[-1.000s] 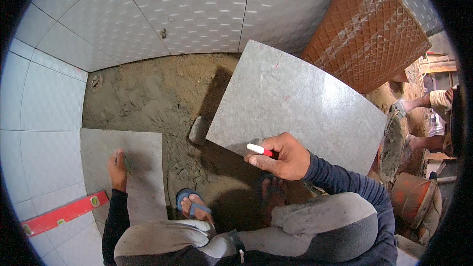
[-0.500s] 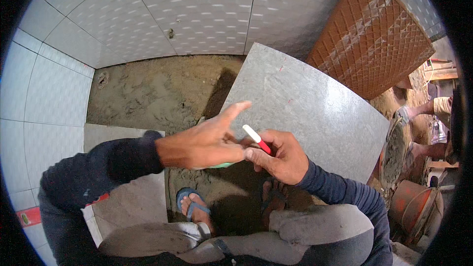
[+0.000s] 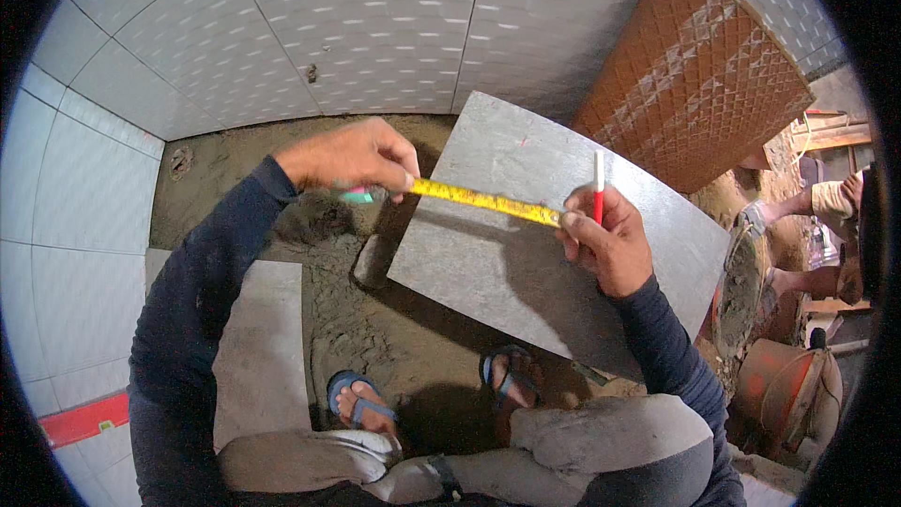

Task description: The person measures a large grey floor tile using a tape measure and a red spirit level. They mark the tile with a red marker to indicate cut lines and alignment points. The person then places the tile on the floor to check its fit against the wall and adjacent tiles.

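A yellow tape measure blade (image 3: 483, 200) is drawn out between my two hands, above a grey floor tile (image 3: 526, 272). My left hand (image 3: 361, 158) is closed on the tape's case side; a bit of green case (image 3: 357, 196) shows below the fingers. My right hand (image 3: 610, 237) pinches the blade's end and also holds a red marker with a white cap (image 3: 599, 190), upright between the fingers. The grey tile lies tilted across the mortar, with small red marks near its far edge.
Another grey tile (image 3: 263, 347) is laid at the left, beside rough wet mortar (image 3: 347, 347). A brown-backed tile (image 3: 694, 75) leans on the white wall tiles at the far right. A red level (image 3: 89, 421) is at the lower left. A bucket (image 3: 774, 385) and another person's feet are at the right.
My hands have moved apart, drawing out the yellow blade between them. My left hand has shifted away from me, and my right hand has gone right and farther out with the marker.
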{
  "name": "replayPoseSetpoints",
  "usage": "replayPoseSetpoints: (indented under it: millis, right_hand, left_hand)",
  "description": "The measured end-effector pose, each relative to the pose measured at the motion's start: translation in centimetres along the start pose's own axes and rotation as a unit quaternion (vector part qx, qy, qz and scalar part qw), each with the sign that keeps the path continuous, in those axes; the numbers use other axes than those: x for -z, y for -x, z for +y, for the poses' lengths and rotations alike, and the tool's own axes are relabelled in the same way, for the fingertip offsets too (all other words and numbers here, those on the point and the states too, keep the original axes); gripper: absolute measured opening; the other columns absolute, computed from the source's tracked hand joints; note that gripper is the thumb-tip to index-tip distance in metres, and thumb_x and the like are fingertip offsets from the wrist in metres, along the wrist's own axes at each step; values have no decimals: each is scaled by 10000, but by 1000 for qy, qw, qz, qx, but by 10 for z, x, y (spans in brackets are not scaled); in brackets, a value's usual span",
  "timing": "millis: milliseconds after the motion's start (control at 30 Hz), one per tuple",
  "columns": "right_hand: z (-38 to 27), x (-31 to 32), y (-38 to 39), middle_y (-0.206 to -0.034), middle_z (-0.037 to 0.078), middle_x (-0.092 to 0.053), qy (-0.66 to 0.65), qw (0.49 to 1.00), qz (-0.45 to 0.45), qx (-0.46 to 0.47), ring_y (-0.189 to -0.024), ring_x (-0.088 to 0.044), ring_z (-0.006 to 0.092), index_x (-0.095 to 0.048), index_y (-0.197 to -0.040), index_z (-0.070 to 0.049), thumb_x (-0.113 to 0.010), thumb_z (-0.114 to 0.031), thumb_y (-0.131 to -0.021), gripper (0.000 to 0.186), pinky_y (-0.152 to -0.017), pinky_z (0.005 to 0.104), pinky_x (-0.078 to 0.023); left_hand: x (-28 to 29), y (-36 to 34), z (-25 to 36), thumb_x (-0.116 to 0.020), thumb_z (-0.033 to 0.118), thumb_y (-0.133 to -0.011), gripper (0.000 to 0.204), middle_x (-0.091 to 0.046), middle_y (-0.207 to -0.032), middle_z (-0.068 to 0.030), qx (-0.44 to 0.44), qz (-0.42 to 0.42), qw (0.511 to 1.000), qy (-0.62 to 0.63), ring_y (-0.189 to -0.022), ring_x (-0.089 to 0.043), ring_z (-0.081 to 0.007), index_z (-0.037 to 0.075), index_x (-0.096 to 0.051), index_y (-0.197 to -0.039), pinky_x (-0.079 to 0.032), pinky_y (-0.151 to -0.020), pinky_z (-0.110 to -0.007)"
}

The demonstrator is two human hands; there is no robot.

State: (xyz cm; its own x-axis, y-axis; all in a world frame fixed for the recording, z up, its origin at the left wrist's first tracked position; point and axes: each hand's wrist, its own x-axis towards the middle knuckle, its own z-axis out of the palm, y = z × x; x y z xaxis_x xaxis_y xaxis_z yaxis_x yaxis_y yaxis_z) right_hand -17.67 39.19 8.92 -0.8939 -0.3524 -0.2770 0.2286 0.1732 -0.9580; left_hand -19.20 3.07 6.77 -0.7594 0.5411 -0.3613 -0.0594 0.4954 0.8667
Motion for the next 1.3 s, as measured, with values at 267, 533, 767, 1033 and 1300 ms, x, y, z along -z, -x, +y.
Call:
replayPoseSetpoints:
  millis: [267, 533, 767, 1033, 1300]
  right_hand:
    - [3, 14, -29, -788, 68, -673, 217, 963, 72, 140, -691, -623, 156, -697, -982, 23, -725, -94, -851, 178, -654, 316, -505]
    - [-12, 24, -64, -782, 197, -626, 438, 864, 124, 217, -700, -630, 364, -666, -915, 13, -730, -166, -830, 209, -672, 413, -490]
    - [-4, 28, -81, -815, 202, -648, 447, 860, 125, 215, -767, -656, 383, -658, -919, 4, -736, -138, -817, 192, -711, 435, -505]
    - [-1, 34, -87, -816, 188, -660, 471, 849, 133, 201, -780, -665, 387, -676, -923, -10, -744, -136, -783, 200, -732, 449, -515]
    - [-3, 51, -84, -799, 138, -678, 477, 833, 153, 234, -708, -656, 272, -706, -939, -4, -742, -123, -766, 214, -712, 375, -521]
  left_hand:
    - [41, -62, -5, -671, 190, -848, 202, -664, -743, -7, -31, 24, 992, -116, -719, -558, -100, 0, -733, -874, -454, -673, -296]
    - [53, -102, -8, -671, 187, -840, 197, -684, -776, -14, -78, 64, 989, -109, -719, -563, -105, 7, -732, -893, -445, -654, -312]
    - [57, -125, -27, -683, 180, -844, 197, -690, -786, -20, -76, 86, 989, -98, -756, -585, -113, 5, -737, -913, -474, -698, -318]
    - [61, -132, -23, -684, 166, -844, 204, -701, -840, -25, -83, 68, 989, -98, -828, -609, -124, -16, -724, -929, -494, -792, -310]
    - [64, -135, -27, -653, 131, -833, 160, -672, -815, -11, -74, 64, 994, -55, -803, -585, -110, -19, -699, -861, -480, -796, -286]
